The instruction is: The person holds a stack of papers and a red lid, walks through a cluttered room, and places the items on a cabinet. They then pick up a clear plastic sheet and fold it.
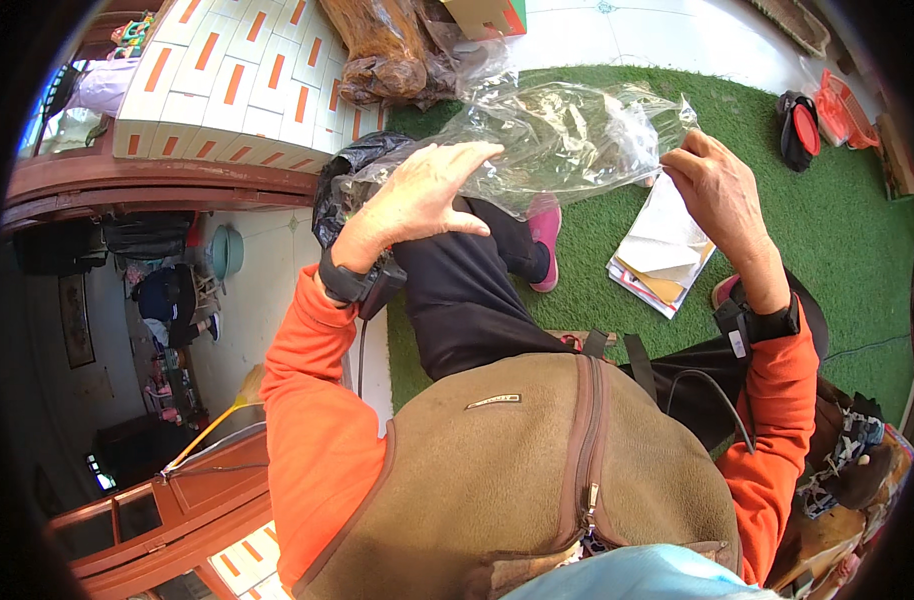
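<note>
A large clear plastic bag [554,142] stretches in front of me, crinkled and see-through. My right hand [716,184] pinches its right end between thumb and fingers. At the bag's left side is my left hand [427,191], thumb and fingers apart, with the film passing behind it; I see nothing gripped there. Beneath the left hand, a black plastic bag [335,187] shows beside my leg. On the green turf below the right hand lies a stack of papers and envelopes [663,251], its top partly hidden by that hand.
A carved wooden stump [386,60] stands beyond the bag, by a tiled wall [224,82]. A black cap-like item [797,131] and a red plastic basket [851,112] sit far right. Through the doorway at left is another person [168,304]. A yellow-handled broom [213,431] leans there.
</note>
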### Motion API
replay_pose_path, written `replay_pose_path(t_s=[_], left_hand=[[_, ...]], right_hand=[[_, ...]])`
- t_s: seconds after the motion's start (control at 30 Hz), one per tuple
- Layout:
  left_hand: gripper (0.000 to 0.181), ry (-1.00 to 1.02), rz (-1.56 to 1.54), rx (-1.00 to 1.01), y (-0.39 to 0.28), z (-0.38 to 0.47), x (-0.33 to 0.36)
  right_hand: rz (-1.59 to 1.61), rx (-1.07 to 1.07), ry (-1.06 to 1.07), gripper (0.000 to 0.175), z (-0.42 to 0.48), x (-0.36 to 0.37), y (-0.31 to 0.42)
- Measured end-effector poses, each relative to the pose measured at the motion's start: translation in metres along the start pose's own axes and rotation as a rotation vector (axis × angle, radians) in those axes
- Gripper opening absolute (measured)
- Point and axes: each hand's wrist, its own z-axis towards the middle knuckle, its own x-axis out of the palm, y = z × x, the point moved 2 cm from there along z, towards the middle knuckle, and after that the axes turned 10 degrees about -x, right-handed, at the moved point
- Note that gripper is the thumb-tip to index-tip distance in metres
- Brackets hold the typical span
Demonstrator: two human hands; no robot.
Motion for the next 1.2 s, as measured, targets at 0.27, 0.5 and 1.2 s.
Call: replay_pose_path(t_s=[0.27,0.5,1.2], left_hand=[[0.078,-0.155,0.048,-0.073,-0.006,-0.004,0.018],[0.059,-0.147,0.158,-0.047,-0.013,0.001,0.042],[0.042,-0.241,-1.177,-0.187,0.025,0.024,-0.154]], right_hand=[[0.009,-0.01,-0.002,0.003,0.002,0.0,-0.005],[0.072,0.056,-0.056,0.006,0.003,-0.007,-0.01],[0.256,0.478,-0.68,0.068,0.013,-0.003,-0.074]])
